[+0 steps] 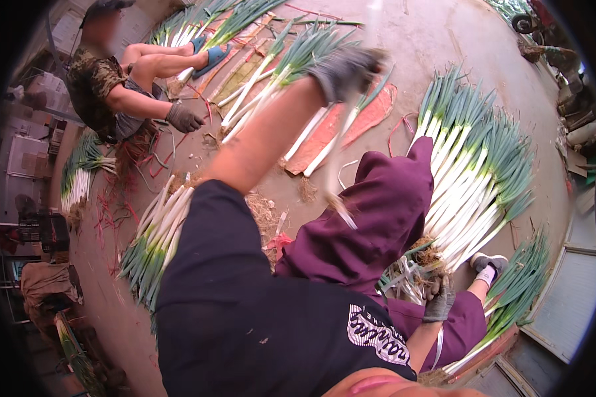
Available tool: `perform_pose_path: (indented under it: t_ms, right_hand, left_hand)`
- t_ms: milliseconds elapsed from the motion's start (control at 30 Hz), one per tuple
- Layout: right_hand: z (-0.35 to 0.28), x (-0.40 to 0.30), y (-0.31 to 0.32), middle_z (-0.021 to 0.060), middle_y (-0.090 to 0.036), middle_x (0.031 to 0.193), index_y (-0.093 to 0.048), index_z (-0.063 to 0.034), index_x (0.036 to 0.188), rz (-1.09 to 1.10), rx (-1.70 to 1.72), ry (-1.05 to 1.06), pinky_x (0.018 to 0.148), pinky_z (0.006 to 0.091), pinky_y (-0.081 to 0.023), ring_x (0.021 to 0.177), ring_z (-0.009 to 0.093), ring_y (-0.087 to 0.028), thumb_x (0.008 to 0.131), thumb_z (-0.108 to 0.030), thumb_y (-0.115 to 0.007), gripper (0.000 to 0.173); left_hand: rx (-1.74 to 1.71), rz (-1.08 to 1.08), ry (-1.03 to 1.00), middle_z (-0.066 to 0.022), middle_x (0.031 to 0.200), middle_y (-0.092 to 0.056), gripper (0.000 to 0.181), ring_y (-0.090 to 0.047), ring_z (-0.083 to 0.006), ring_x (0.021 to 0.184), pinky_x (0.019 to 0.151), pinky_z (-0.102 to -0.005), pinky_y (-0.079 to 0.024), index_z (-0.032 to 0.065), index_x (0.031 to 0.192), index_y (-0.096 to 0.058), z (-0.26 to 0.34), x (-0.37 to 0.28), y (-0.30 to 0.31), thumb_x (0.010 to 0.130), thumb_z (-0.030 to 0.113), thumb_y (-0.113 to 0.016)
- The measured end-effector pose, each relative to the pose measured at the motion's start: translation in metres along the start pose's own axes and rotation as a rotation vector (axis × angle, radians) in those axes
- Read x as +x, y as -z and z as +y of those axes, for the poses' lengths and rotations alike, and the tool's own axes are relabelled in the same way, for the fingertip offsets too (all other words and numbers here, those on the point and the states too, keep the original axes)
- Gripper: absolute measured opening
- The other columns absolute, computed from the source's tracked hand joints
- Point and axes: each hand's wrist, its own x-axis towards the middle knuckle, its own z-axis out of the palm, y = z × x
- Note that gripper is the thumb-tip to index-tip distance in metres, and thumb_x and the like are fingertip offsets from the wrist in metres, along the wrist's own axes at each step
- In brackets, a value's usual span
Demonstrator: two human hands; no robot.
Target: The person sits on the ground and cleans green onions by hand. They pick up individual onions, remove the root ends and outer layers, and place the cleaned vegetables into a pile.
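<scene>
My left hand (347,74), in a grey glove and blurred by motion, is raised over an orange-red sheet (357,119). A blurred pale green onion stalk (338,164) hangs from it, its root end near my purple-trousered knee (372,203). At lower right my right hand (439,300), gloved too, is near the root ends of a large heap of green onions (462,198). Whether its fingers hold anything is unclear. White plastic strips (412,283) lie just left of it. Two onions lie on the sheet, one showing its roots (307,188).
A co-worker (99,89) in camouflage and one visible glove (185,118) sits at upper left. More green onions (298,59) lie ahead; another pile (164,223) is at my left. Red twine (119,213) and root scraps (263,213) litter the floor. A framed panel (573,293) stands at right.
</scene>
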Motion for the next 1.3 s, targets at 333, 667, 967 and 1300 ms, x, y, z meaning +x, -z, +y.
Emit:
perform_pose_path:
  t_ms: [333, 667, 967, 1300]
  right_hand:
    - [0.003, 0.068, 0.003, 0.0040, -0.046, 0.052, -0.053, -0.0021, 0.093, 0.016, -0.168, -0.024, 0.037, 0.0240, -0.035, 0.038, 0.012, -0.040, 0.085, -0.016, -0.049, 0.017]
    - [0.034, 0.192, -0.026, 0.0110, -0.060, 0.070, -0.055, -0.0049, 0.097, 0.087, -0.258, -0.219, 0.040, 0.0270, -0.042, 0.046, 0.014, -0.053, 0.086, -0.017, -0.047, 0.018]
    - [0.043, 0.245, -0.125, 0.0159, -0.053, 0.112, -0.050, -0.0062, 0.111, 0.419, -1.261, -0.167, 0.086, 0.0380, -0.043, 0.104, 0.025, -0.052, 0.078, -0.029, -0.056, 0.040]
    - [0.049, 0.253, -0.086, 0.0165, -0.061, 0.087, -0.054, -0.0007, 0.097, 0.383, -0.923, -0.077, 0.066, 0.0331, -0.050, 0.078, 0.027, -0.061, 0.074, -0.017, -0.058, 0.029]
  left_hand:
    - [0.867, 0.429, 0.021, -0.0154, 0.122, -0.046, 0.053, -0.044, -0.0255, 0.111, 0.094, -0.0375, -0.033, 0.0034, 0.123, -0.041, -0.076, 0.078, 0.296, 0.087, 0.043, -0.038]
    - [-0.437, -0.681, 0.119, -0.0137, 0.113, -0.054, 0.032, -0.049, -0.0255, 0.108, 0.096, -0.0380, -0.036, 0.0029, 0.112, -0.051, -0.044, 0.043, -0.128, 0.088, 0.025, -0.047]
    - [-0.235, -0.312, 0.125, -0.0115, 0.093, -0.060, 0.027, -0.061, -0.0200, 0.081, 0.071, -0.0297, -0.050, 0.0016, 0.104, -0.053, -0.086, 0.049, -0.159, 0.086, 0.020, -0.053]
    - [-0.205, -0.339, 0.173, -0.0130, 0.095, -0.061, 0.027, -0.059, -0.0242, 0.085, 0.075, -0.0330, -0.048, 0.0003, 0.103, -0.054, -0.100, 0.068, -0.157, 0.085, 0.020, -0.053]
